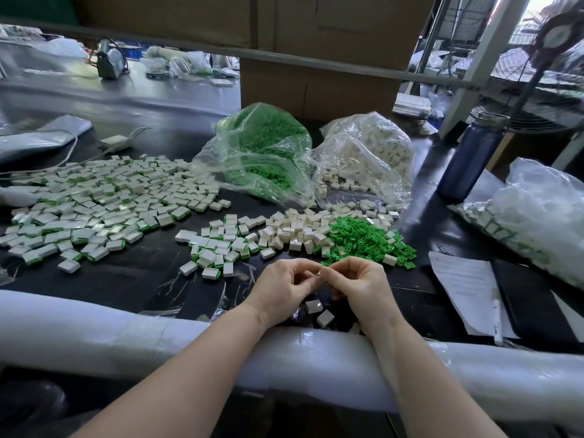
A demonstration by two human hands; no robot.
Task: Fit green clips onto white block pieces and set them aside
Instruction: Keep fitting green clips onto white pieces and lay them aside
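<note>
My left hand [284, 287] and my right hand [357, 284] meet fingertip to fingertip near the table's front edge, fingers curled, pinching a small piece between them; only a pale sliver of the piece [319, 274] shows. Just beyond my right hand lies a heap of loose green clips [366, 238]. Left of it sits a pile of plain white blocks [294, 232]. Finished white blocks with green clips [218, 248] lie further left, and a large spread of them [94, 200] covers the left of the table. Two white blocks [317, 311] lie under my hands.
A clear bag of green clips [262, 150] and a clear bag of white blocks [369, 153] stand behind the piles. A dark bottle [467, 159], a bag of finished pieces [537, 216] and papers [464, 289] are at the right. A padded white rail [126, 336] runs along the front edge.
</note>
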